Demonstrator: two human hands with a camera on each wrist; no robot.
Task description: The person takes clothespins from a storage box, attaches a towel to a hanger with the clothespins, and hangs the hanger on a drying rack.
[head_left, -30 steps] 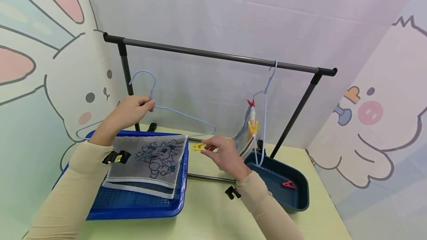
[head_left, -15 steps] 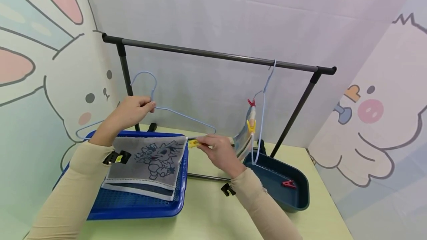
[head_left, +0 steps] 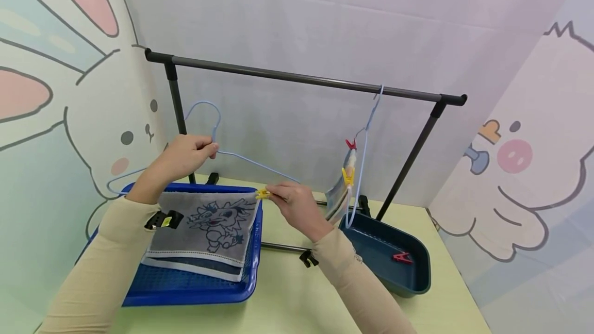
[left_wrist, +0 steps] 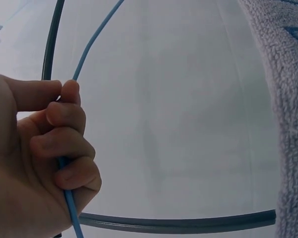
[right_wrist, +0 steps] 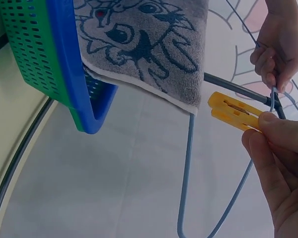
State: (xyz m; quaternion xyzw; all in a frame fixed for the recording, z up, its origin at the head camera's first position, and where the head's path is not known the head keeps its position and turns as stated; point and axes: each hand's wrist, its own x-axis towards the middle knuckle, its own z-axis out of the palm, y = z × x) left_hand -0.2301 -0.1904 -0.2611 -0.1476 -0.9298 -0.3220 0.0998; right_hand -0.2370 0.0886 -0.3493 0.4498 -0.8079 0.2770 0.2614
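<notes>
My left hand (head_left: 185,156) grips a light-blue wire hanger (head_left: 257,163) just below its hook; in the left wrist view the fingers curl round the hanger's wire (left_wrist: 92,42). A grey towel (head_left: 218,223) with a blue cartoon dragon hangs folded over the hanger's lower bar, above the blue basket (head_left: 195,300). My right hand (head_left: 301,207) pinches a yellow clothespin (head_left: 262,194) between thumb and fingers, right at the towel's upper right corner. Seen from the right wrist, the clothespin's tip (right_wrist: 216,104) points at the towel's edge, near the wire.
A dark clothes rack (head_left: 278,73) stands behind. At its right hangs another blue hanger (head_left: 364,159), its towel held by a red clothespin (head_left: 351,144) and a yellow clothespin (head_left: 348,176). Below, a dark tub (head_left: 426,272) contains another red clothespin (head_left: 401,257).
My right hand has moved left and slightly up with the yellow clothespin, bringing it to the towel's corner. The left hand keeps its grip on the hanger, nearly still.
</notes>
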